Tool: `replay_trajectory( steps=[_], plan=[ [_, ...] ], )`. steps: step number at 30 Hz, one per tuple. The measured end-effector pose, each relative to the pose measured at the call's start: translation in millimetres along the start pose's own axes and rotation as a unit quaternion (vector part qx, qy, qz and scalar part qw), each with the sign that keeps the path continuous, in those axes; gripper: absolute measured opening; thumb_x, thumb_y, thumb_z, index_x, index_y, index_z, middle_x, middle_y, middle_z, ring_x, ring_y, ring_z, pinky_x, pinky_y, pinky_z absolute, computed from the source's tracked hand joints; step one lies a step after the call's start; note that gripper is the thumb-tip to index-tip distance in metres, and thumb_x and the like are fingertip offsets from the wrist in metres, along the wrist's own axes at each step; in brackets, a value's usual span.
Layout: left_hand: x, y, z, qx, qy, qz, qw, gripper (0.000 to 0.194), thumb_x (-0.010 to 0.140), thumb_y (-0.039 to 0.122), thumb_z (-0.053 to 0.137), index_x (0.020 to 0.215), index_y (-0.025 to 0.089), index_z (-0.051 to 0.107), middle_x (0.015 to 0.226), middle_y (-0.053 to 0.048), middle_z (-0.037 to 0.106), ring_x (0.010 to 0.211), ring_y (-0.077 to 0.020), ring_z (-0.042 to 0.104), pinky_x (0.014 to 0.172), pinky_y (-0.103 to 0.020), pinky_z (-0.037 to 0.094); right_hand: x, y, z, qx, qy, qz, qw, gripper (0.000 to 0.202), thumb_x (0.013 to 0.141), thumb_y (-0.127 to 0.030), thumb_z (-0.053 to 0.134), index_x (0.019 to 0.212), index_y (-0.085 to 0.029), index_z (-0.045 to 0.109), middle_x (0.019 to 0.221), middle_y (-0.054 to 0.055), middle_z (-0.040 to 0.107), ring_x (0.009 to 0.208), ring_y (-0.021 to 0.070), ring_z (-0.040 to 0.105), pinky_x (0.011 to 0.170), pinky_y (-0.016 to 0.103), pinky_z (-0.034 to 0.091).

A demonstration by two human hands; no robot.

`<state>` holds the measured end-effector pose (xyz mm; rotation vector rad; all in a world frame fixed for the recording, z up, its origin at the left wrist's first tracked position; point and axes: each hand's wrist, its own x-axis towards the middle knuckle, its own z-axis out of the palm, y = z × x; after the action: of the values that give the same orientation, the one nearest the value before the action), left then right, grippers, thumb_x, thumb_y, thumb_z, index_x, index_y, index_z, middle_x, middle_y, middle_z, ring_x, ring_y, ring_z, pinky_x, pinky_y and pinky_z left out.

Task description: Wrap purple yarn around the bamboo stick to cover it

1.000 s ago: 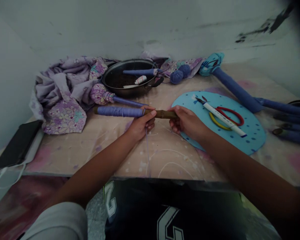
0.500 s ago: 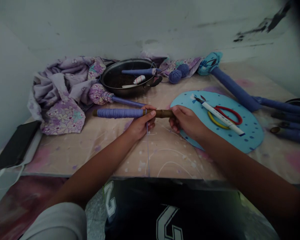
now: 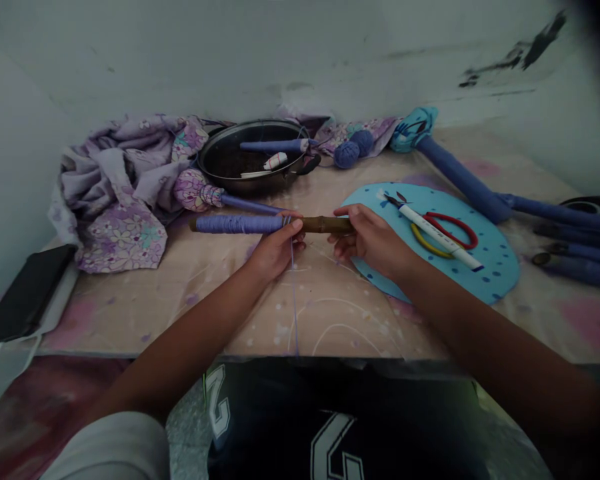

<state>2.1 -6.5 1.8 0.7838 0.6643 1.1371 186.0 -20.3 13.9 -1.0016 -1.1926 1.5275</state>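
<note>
A brown bamboo stick (image 3: 323, 225) lies level between both hands above the table. Purple yarn (image 3: 237, 225) is wound round its left part. My left hand (image 3: 279, 247) grips the stick where the winding ends, thumb on top. From there a single purple strand (image 3: 295, 300) hangs down past the table's front edge. My right hand (image 3: 367, 240) is at the stick's bare right end, with the thumb and fingers around it and the index finger lifted along the top.
Behind are a black pan (image 3: 253, 180) holding a wrapped stick, yarn balls (image 3: 347, 154) and bunched floral cloth (image 3: 125, 233). At right, a blue spotted mat (image 3: 495, 267) carries a white marker (image 3: 440, 235) and scissors (image 3: 467, 241). A dark device (image 3: 27, 290) lies at left.
My right index finger has straightened and my right hand's grasp looks looser. The yarn turns by my left thumb look slightly more numerous. The whole view has shifted a little.
</note>
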Motion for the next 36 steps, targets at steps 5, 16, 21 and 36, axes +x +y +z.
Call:
replay_trajectory(
  steps=[5, 16, 21, 36],
  plan=[
    [0.1, -2.0, -1.1, 0.004, -0.004, -0.005, 1.0, 0.038, 0.057, 0.028, 0.079, 0.084, 0.021, 0.054, 0.068, 0.006, 0.051, 0.059, -0.0067, 0.048, 0.051, -0.019, 0.039, -0.4, 3.0, 3.8, -0.038, -0.02, -0.007, 0.999, 0.023, 0.08, -0.041, 0.062, 0.083, -0.021, 0.05, 0.06, -0.003, 0.057, 0.046, 0.0093, 0.052, 0.039, 0.021, 0.041],
    [-1.7, -3.5, 0.5, 0.017, -0.029, 0.009, 0.999, 0.036, 0.058, 0.023, 0.079, 0.082, 0.021, 0.052, 0.073, 0.005, 0.056, 0.063, -0.007, 0.053, 0.054, -0.019, 0.04, -5.2, -1.0, 12.1, -0.018, -0.023, 0.0, 1.0, 0.028, 0.084, -0.051, 0.052, 0.095, -0.026, 0.047, 0.056, -0.006, 0.056, 0.043, 0.0097, 0.05, 0.037, 0.019, 0.036],
    [-2.3, -4.4, 1.0, 0.026, -0.04, 0.01, 0.999, 0.037, 0.057, 0.022, 0.079, 0.085, 0.021, 0.053, 0.077, 0.004, 0.055, 0.064, -0.0069, 0.052, 0.055, -0.019, 0.04, -2.0, 1.3, 9.0, -0.017, -0.018, -0.002, 1.0, 0.024, 0.078, -0.032, 0.061, 0.098, -0.024, 0.05, 0.063, -0.003, 0.06, 0.051, 0.0104, 0.053, 0.043, 0.021, 0.039],
    [-1.1, -4.7, 0.3, 0.03, -0.048, 0.013, 0.998, 0.032, 0.058, 0.023, 0.078, 0.082, 0.02, 0.057, 0.077, 0.004, 0.054, 0.07, -0.008, 0.054, 0.056, -0.019, 0.039, -2.6, 4.7, 8.5, -0.063, -0.014, 0.008, 0.998, 0.025, 0.081, -0.044, 0.059, 0.081, -0.02, 0.054, 0.063, 0.0, 0.057, 0.051, 0.0102, 0.049, 0.043, 0.022, 0.038]
  ],
)
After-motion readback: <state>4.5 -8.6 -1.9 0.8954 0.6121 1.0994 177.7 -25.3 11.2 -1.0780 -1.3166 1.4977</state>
